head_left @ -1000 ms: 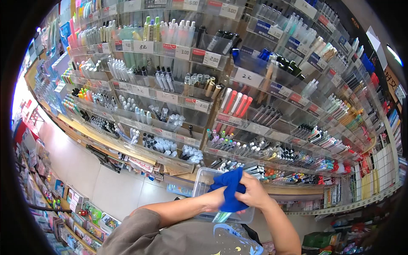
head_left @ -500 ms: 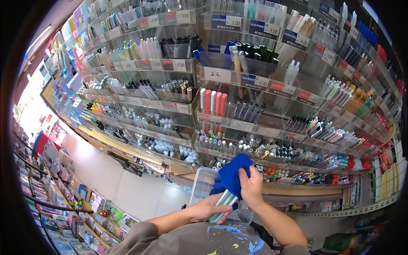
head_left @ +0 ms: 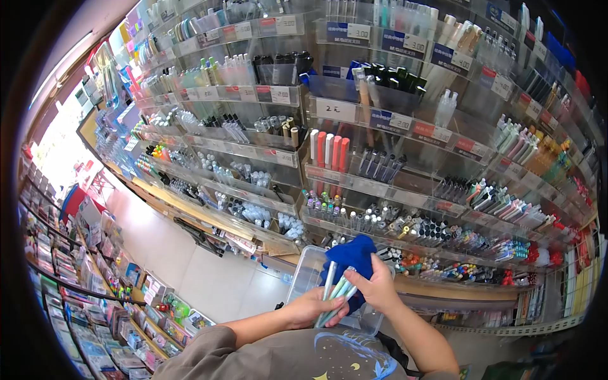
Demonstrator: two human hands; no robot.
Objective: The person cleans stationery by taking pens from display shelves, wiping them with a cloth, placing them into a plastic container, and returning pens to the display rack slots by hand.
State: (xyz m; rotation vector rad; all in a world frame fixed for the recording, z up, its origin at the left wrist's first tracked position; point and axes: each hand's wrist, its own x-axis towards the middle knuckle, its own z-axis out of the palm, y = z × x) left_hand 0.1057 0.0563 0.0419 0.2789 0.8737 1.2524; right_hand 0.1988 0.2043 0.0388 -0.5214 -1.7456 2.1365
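Several slim pens in pale green and white are bunched in my left hand, its fingers closed around their lower parts. My right hand grips a dark blue cloth behind the upper ends of the pens. Its thumb lies at the pen tops; the other fingers are mostly hidden. More blue cloth hangs below, between the hands. Beneath both hands is a clear plastic bin, partly covered by them.
A tiered acrylic pen rack with price tags fills the space ahead. Red and white pens stand in a middle tier. A wooden ledge runs below the rack. At lower left are shelves of packaged goods beside the tiled floor.
The cloth has drawn back from the pens, whose upper ends now show spread apart. My right hand has shifted slightly, its thumb now at the pens. The view has moved a little.
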